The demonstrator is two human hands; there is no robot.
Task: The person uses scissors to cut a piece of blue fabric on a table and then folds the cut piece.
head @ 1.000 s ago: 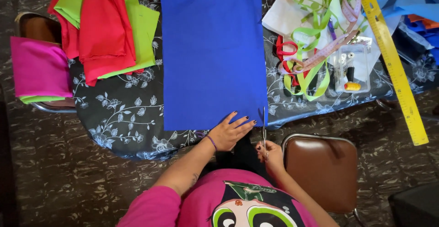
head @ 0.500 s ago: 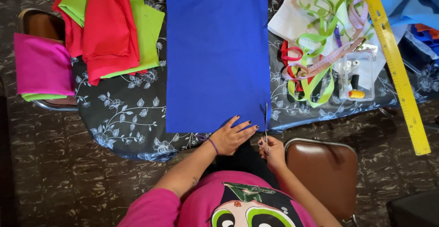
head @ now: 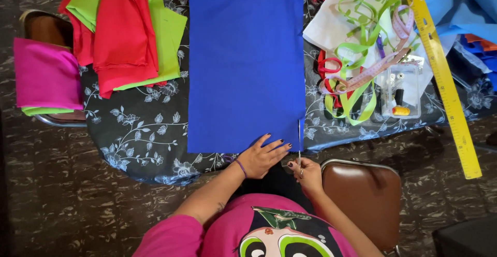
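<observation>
A large blue fabric sheet lies flat in the middle of the table. My left hand presses with spread fingers on its near right corner. My right hand grips a pair of scissors by the handles. The thin blades point away from me along the sheet's right edge, at its near end.
The table has a dark floral cloth. Red and green fabrics are piled at the left, pink fabric on a chair. At the right lie ribbons and tape measure, a clear sewing box, a yellow ruler. A brown chair stands near me.
The view has shifted slightly. My hands stay at the sheet's near right corner, with the scissors still at the right edge.
</observation>
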